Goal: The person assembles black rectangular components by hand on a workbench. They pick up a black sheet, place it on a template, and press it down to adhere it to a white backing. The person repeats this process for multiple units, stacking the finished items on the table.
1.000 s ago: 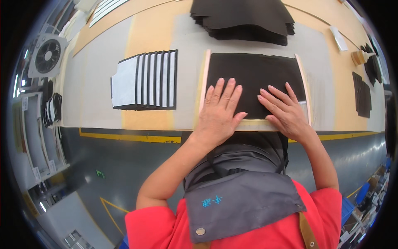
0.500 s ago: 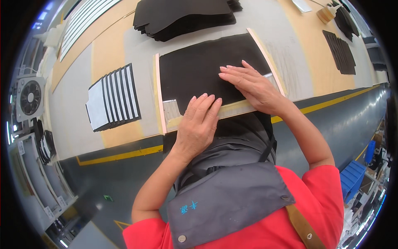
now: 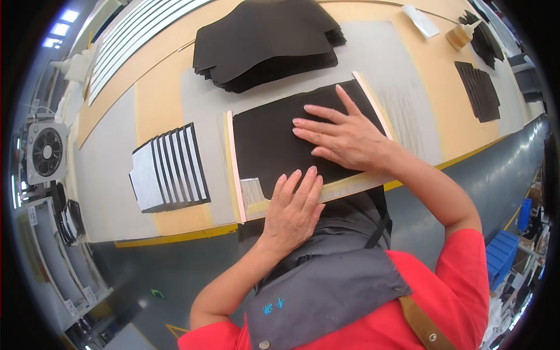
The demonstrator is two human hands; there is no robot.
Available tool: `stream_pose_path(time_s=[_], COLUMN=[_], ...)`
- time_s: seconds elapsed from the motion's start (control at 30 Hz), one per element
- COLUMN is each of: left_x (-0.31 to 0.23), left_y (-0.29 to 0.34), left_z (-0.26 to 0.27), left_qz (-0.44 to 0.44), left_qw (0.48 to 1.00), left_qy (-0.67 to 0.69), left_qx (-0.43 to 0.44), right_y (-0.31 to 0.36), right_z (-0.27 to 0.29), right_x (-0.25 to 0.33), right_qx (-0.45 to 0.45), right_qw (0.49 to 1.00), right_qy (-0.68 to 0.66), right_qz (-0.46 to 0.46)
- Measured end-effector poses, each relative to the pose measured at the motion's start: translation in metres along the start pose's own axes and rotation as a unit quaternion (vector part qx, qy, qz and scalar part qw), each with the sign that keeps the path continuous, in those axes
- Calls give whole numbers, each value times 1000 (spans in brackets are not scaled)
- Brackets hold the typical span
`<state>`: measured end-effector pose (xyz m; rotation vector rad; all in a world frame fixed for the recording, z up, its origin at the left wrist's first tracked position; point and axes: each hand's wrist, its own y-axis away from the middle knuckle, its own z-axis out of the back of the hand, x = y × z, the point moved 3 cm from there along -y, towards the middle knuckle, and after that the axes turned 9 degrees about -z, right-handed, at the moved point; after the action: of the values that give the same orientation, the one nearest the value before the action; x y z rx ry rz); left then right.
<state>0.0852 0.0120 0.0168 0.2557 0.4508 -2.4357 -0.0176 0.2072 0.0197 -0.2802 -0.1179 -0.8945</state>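
A black sheet (image 3: 262, 137) of flat, leather-like material lies on the worktable between two pale strips, the left strip (image 3: 235, 169) and the right strip (image 3: 373, 105). My right hand (image 3: 350, 139) rests palm down on the right part of the sheet, fingers spread. At its near edge, my left hand (image 3: 293, 210) lies with outstretched fingertips on the material. Neither hand grasps anything. The sheet's near right corner is hidden under my right hand and wrist.
Beyond the sheet sits a thick stack of black cut pieces (image 3: 265, 44). Overlapping white-faced pieces (image 3: 170, 169) lie to the left, dark brown pieces (image 3: 478, 92) to the right. A nozzle bottle (image 3: 461, 36) with amber contents stands far right, near a white paper (image 3: 420, 22).
My right hand has flattened onto the sheet with its fingers spread wider. My left hand keeps its place at the near edge. The whole table appears lower in the view.
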Motion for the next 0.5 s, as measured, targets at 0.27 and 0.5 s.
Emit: stream_pose_path(time_s=[0.27, 0.5], left_x=[-1, 1], left_y=[0, -4], left_z=[0, 5], left_qz=[4, 26], left_qw=[1000, 998], left_qy=[7, 50], left_qx=[5, -17], right_y=[-38, -17], right_z=[-9, 8], right_x=[-33, -16], right_qx=[-3, 3], right_qw=[996, 998], right_qy=[85, 61], right_qz=[-30, -35])
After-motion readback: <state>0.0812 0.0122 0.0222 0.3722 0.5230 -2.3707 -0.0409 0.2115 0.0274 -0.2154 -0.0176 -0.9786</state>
